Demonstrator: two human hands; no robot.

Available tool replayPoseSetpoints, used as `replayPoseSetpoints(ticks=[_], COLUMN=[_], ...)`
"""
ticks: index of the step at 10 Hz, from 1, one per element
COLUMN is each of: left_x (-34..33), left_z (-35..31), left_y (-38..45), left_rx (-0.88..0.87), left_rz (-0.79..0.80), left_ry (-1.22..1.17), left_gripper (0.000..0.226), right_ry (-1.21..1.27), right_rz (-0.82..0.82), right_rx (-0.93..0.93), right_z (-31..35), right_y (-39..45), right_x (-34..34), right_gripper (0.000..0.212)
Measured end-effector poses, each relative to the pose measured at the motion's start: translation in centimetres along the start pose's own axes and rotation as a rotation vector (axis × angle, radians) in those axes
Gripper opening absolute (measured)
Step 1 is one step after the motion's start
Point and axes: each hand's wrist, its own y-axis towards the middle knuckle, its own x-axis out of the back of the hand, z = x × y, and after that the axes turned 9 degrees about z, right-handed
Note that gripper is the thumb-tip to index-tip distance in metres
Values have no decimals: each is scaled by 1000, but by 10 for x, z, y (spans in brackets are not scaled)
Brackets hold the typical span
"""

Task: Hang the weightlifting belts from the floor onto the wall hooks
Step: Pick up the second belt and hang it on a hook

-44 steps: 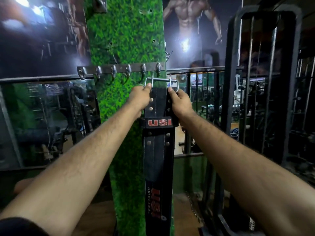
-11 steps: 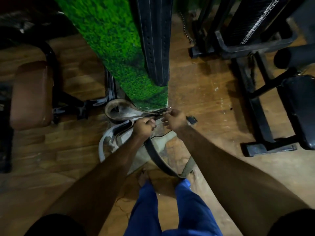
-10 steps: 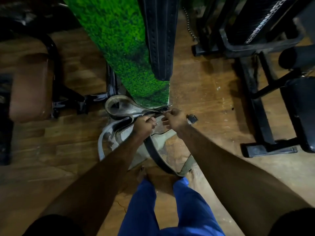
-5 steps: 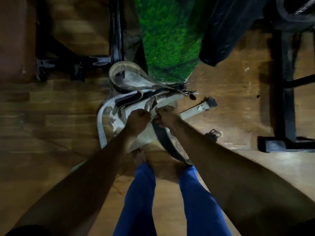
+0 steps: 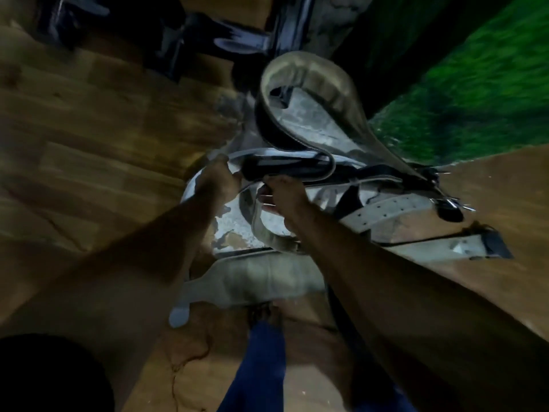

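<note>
Leather weightlifting belts lie tangled on the wooden floor by the green pillar's foot. Left hand and right hand both curl round one dark strap — probably stiff, heavyish; the buckle end looks the better hold.

A gym: weightlifting belts heaped on wood floor by black machine frame.

Motion blur smears the whole view, so the belts piled on the wooden floor cannot be counted. The left hand and right hand close among the straps, their fingertips hidden. The green grass-covered panel runs off the right edge, the black machine frame off the top.
</note>
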Motion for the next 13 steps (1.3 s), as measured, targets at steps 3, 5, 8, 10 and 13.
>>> replayPoseSetpoints(ticks=[3,5,8,10,13], left_x=[-37,-38,-7,-18,26], left_z=[55,62,50,35,-19], left_y=[85,57,-17,-64,-95], left_rx=[0,-181,-695,-775,-294], left_rz=[5,-65,-155,-103,59], left_ry=[420,650,1071,984,-36], left_gripper=[32,26,37,19,34], right_ry=[-213,-145,-10,-30,172], right_rz=[106,34,-96,-168,-170], right_rx=[84,77,97,15,70], right_z=[-23,-28,3,3,13], right_y=[97,85,30,-6,-76], right_x=[-17,-19,-42,-29,-17], right_gripper=[10,13,32,37,35])
